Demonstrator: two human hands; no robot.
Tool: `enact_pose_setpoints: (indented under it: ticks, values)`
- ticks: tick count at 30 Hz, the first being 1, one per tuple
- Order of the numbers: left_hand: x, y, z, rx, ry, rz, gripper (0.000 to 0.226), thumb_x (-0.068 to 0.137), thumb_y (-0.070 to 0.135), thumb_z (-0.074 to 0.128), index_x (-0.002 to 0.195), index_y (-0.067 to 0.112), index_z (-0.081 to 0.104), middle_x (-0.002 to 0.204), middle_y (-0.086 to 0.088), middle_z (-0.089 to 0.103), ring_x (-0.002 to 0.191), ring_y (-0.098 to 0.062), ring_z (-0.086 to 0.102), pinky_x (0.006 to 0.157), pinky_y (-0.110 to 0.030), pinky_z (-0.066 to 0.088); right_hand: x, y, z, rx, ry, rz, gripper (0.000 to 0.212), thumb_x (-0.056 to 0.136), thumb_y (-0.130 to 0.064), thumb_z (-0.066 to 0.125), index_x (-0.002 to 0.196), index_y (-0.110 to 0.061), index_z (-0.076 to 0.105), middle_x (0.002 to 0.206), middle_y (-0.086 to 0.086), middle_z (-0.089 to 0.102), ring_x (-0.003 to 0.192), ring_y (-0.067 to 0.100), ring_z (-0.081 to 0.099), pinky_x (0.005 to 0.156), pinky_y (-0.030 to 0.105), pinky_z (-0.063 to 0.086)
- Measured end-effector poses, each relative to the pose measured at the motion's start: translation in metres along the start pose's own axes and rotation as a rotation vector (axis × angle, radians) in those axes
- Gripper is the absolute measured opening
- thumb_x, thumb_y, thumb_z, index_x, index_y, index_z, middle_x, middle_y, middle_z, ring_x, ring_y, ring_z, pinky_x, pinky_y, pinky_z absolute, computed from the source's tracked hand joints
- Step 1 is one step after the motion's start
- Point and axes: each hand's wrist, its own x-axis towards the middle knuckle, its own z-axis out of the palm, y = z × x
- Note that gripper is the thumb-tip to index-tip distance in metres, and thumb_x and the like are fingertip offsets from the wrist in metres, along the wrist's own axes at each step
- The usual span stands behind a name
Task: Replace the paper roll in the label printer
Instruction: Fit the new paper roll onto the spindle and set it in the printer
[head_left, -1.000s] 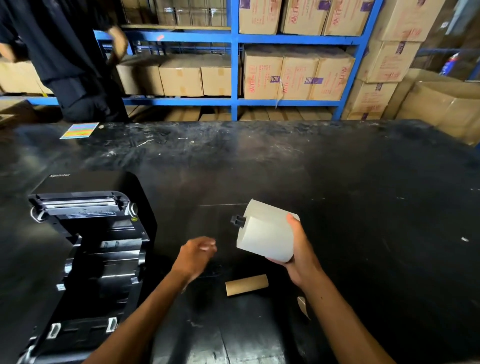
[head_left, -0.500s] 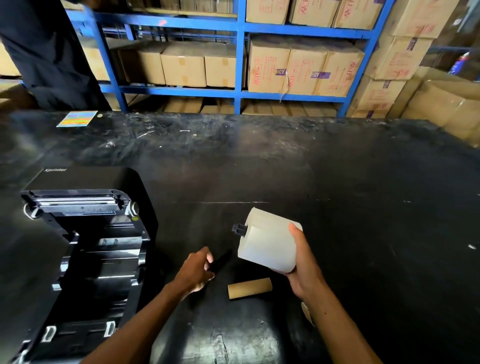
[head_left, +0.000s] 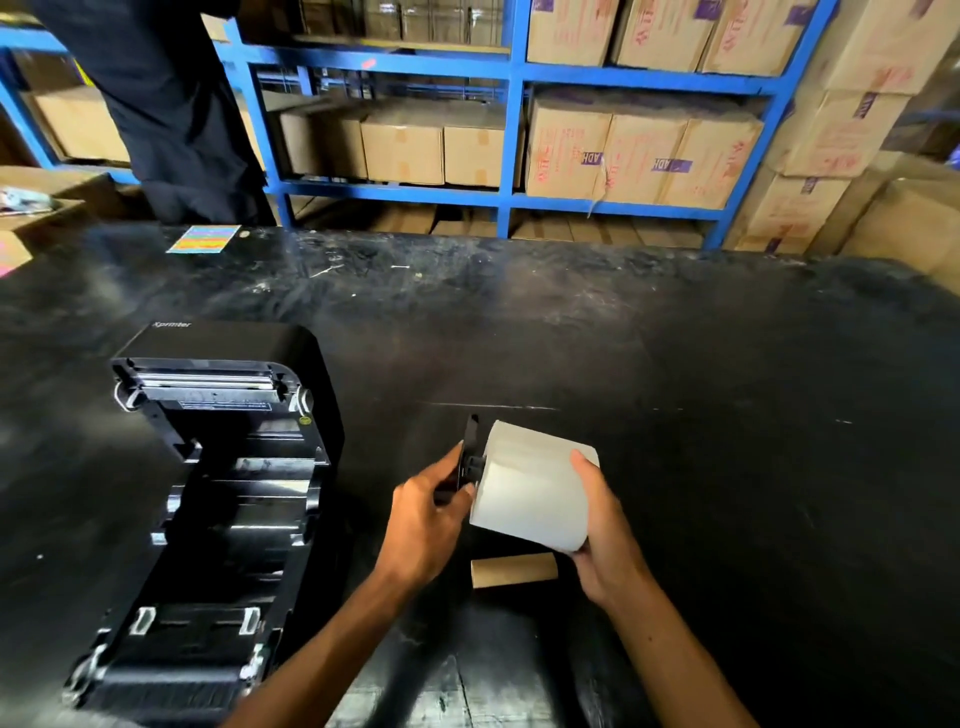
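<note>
A full white paper roll (head_left: 532, 491) is held above the black table, my right hand (head_left: 602, 525) gripping it from the right side. A black spindle end pokes out of its left face. Against that spindle my left hand (head_left: 423, 525) holds a flat black plastic guide plate (head_left: 467, 457). The black label printer (head_left: 218, 499) stands at the left with its lid swung open and its roll bay showing no roll. An empty brown cardboard core (head_left: 514, 570) lies on the table under the roll.
The black table (head_left: 727, 467) is scuffed and stretches far to the right. A colourful card (head_left: 203, 239) lies at its far left edge, next to a person in dark clothes (head_left: 171, 104). Blue shelves (head_left: 511, 130) with cardboard boxes stand behind.
My left hand picked up the black guide plate from the table and brought it up to the spindle on the roll's left face. The roll stayed in my right hand.
</note>
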Motion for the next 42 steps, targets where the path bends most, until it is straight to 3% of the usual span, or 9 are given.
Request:
enact_pose_setpoints:
  ticks: [5, 9, 16, 23, 26, 29, 32, 35, 42]
  values:
    - [-0.013, 0.006, -0.009, 0.069, -0.016, 0.071, 0.05, 0.091, 0.007, 0.06, 0.138, 0.023, 0.052, 0.107, 0.007, 0.074, 0.089, 0.004, 0.067, 0.08, -0.016, 0.055, -0.007, -0.001, 0.002, -0.053, -0.022, -0.062, 0.037, 0.081, -0.05, 0.059, 0.112, -0.031, 0.066, 0.108, 0.004, 0.074, 0.099, 0.027, 0.069, 0.092, 0.047, 0.054]
    - [-0.022, 0.01, -0.016, 0.234, -0.019, 0.144, 0.053, 0.093, 0.012, 0.057, 0.143, 0.021, 0.044, 0.117, -0.003, 0.07, 0.101, -0.015, 0.068, 0.087, -0.038, 0.056, -0.012, -0.003, 0.005, -0.1, -0.061, -0.166, 0.031, 0.079, -0.046, 0.059, 0.107, -0.035, 0.068, 0.106, -0.001, 0.075, 0.095, 0.02, 0.071, 0.081, 0.039, 0.056]
    - [-0.036, 0.016, -0.031, 0.302, 0.008, 0.137, 0.056, 0.095, 0.015, 0.055, 0.147, 0.019, 0.036, 0.121, -0.004, 0.069, 0.104, -0.019, 0.067, 0.085, -0.04, 0.056, -0.016, 0.002, 0.018, -0.147, -0.071, -0.201, 0.041, 0.074, -0.052, 0.058, 0.112, -0.039, 0.064, 0.109, -0.006, 0.073, 0.1, 0.017, 0.069, 0.086, 0.038, 0.055]
    - [-0.044, 0.015, -0.051, 0.111, -0.033, 0.037, 0.044, 0.098, 0.007, 0.047, 0.141, 0.013, 0.047, 0.132, -0.001, 0.063, 0.118, -0.011, 0.06, 0.096, -0.029, 0.053, -0.015, 0.014, 0.032, -0.174, -0.075, -0.157, 0.049, 0.064, -0.06, 0.061, 0.11, -0.043, 0.064, 0.106, -0.01, 0.072, 0.098, 0.015, 0.068, 0.082, 0.036, 0.055]
    - [-0.048, 0.012, -0.057, -0.18, -0.031, -0.156, 0.04, 0.101, 0.004, 0.036, 0.136, 0.01, 0.053, 0.122, -0.002, 0.069, 0.11, -0.012, 0.067, 0.085, -0.019, 0.056, -0.017, 0.018, 0.036, -0.221, -0.125, -0.163, 0.043, 0.068, -0.059, 0.061, 0.11, -0.051, 0.06, 0.1, -0.021, 0.071, 0.09, 0.009, 0.068, 0.076, 0.037, 0.059]
    - [-0.052, 0.013, -0.063, -0.373, 0.018, -0.287, 0.041, 0.102, 0.025, 0.031, 0.126, 0.017, 0.064, 0.109, 0.0, 0.077, 0.1, -0.012, 0.072, 0.078, -0.018, 0.058, -0.022, 0.022, 0.046, -0.264, -0.176, -0.184, 0.041, 0.077, -0.051, 0.062, 0.118, -0.051, 0.055, 0.092, -0.028, 0.069, 0.083, 0.002, 0.068, 0.069, 0.038, 0.062]
    - [-0.058, 0.012, -0.072, -0.424, 0.129, -0.271, 0.045, 0.09, 0.053, 0.047, 0.108, 0.022, 0.074, 0.103, -0.001, 0.078, 0.102, -0.02, 0.072, 0.085, -0.037, 0.06, -0.028, 0.03, 0.067, -0.263, -0.217, -0.238, 0.048, 0.085, -0.035, 0.065, 0.131, -0.039, 0.051, 0.107, -0.016, 0.071, 0.091, -0.001, 0.068, 0.068, 0.019, 0.058]
    - [-0.065, 0.005, -0.09, -0.427, 0.202, -0.261, 0.042, 0.085, 0.053, 0.061, 0.11, 0.022, 0.073, 0.106, -0.003, 0.077, 0.104, -0.024, 0.071, 0.097, -0.05, 0.053, -0.033, 0.042, 0.095, -0.245, -0.25, -0.245, 0.062, 0.081, -0.03, 0.069, 0.138, -0.035, 0.045, 0.12, -0.011, 0.066, 0.094, -0.004, 0.066, 0.067, 0.011, 0.054]
    - [-0.066, -0.024, -0.171, -0.463, 0.141, -0.264, 0.034, 0.09, 0.037, 0.058, 0.115, 0.018, 0.071, 0.105, 0.002, 0.078, 0.098, -0.013, 0.073, 0.074, -0.016, 0.056, -0.045, 0.066, 0.167, -0.339, -0.391, -0.277, 0.075, 0.07, -0.049, 0.07, 0.135, -0.056, 0.031, 0.142, -0.004, 0.05, 0.121, 0.013, 0.056, 0.099, 0.036, 0.051]
